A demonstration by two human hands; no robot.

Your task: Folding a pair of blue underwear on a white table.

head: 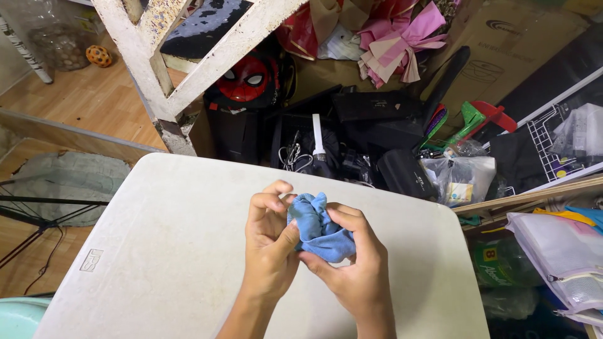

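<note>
Both hands grip what I see as a bunched blue cloth (pixel 317 227) above the white counter (pixel 157 251): left hand (pixel 271 248) pinches its near-left edge, right hand (pixel 352 263) cups it from below and right. Crumpled, the cloth runs roughly upright in my view, ruffled end pointing away from me.

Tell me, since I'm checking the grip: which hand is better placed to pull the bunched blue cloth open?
Probably the left hand: its fingers pinch the blue cloth at its edge, while the right hand cups the bundle.
</note>
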